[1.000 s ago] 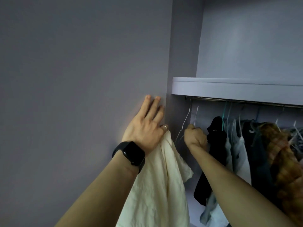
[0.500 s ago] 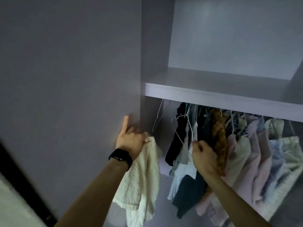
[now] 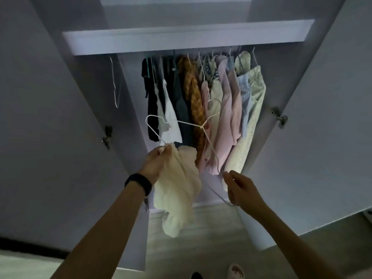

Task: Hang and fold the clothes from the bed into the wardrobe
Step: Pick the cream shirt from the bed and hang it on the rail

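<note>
I stand in front of the open wardrobe [image 3: 181,41]. My left hand [image 3: 156,165] grips a cream garment [image 3: 177,194] that hangs down from it, and also touches one end of a white wire hanger [image 3: 203,126]. My right hand [image 3: 239,188] pinches the hanger's other end by its lower bar. The hanger is off the rail, tilted, with its hook pointing up and right in front of the hanging clothes. The garment is not on the hanger.
Several garments [image 3: 221,109] hang on the rail under the shelf: black, white, orange plaid, pink, pale green. An empty white hanger [image 3: 115,83] hangs at the rail's left end. Both wardrobe doors [image 3: 322,117] stand open at either side. My slippered foot [image 3: 235,271] shows on the floor.
My right hand has pulled a white hanger off the rail and down. My left hand left the door and brought the cream garment to the hanger. The view dropped lower.
</note>
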The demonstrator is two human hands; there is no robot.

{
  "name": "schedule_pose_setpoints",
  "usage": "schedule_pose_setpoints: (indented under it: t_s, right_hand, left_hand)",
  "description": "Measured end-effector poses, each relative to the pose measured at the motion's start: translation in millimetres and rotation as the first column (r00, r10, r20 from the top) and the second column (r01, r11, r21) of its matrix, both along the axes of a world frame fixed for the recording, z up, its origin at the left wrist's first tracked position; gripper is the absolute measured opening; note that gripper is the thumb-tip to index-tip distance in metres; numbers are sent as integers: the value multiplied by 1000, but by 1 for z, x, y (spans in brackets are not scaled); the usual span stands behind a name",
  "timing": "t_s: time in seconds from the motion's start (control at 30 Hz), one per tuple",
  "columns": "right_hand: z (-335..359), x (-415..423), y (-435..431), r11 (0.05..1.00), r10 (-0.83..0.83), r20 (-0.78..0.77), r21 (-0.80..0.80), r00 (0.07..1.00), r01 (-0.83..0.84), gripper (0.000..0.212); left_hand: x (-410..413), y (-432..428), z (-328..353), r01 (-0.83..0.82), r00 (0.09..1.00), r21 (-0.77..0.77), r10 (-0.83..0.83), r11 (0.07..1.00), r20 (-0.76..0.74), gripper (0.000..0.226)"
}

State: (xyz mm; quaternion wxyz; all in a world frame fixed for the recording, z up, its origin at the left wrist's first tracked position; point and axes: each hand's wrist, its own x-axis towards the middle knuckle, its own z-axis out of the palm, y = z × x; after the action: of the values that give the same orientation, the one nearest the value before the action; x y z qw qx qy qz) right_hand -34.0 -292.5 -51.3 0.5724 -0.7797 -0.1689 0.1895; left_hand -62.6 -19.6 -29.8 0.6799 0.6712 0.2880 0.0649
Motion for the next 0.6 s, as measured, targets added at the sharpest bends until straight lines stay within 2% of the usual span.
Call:
schedule_pose_setpoints:
  t_s: [0.1, 0.17, 0.23, 0.3, 0.43, 0.5, 0.57, 0.6]
  right_hand:
    - [-13, -3, -23, 984, 104, -44, -140, 994, -109, 27]
    - [-15, 3, -33, 989, 116, -194, -68, 974, -131, 42]
    - [-16, 16, -41, 992, 107, -374, 96, 921, -76, 51]
    - [-15, 30, -45, 980, 107, -466, 196, 878, -16, 46]
    - [8, 65, -47, 939, 39, -563, 302, 825, 162, 41]
    - [19, 84, -47, 897, 2, -640, 341, 768, 282, 37]
    - [30, 99, -50, 870, -1, -688, 358, 726, 340, 31]
    - [35, 106, -54, 874, -17, -678, 346, 735, 340, 29]
  left_hand:
    - [5, -24, -8, 136, 989, 105, -129, 985, -74, 21]
    - [9, -34, -10, 187, 978, 156, -169, 970, -119, 18]
    - [13, -39, -9, 201, 976, 157, -185, 967, -112, 16]
    - [15, -42, -8, 259, 963, 176, -240, 950, -124, 16]
    - [28, -67, -6, 444, 894, 314, -395, 839, -209, 24]
    - [35, -84, -2, 518, 855, 355, -464, 778, -230, 28]
    - [40, -97, 0, 546, 838, 380, -497, 747, -227, 29]
    - [42, -103, 1, 549, 835, 394, -504, 737, -220, 30]
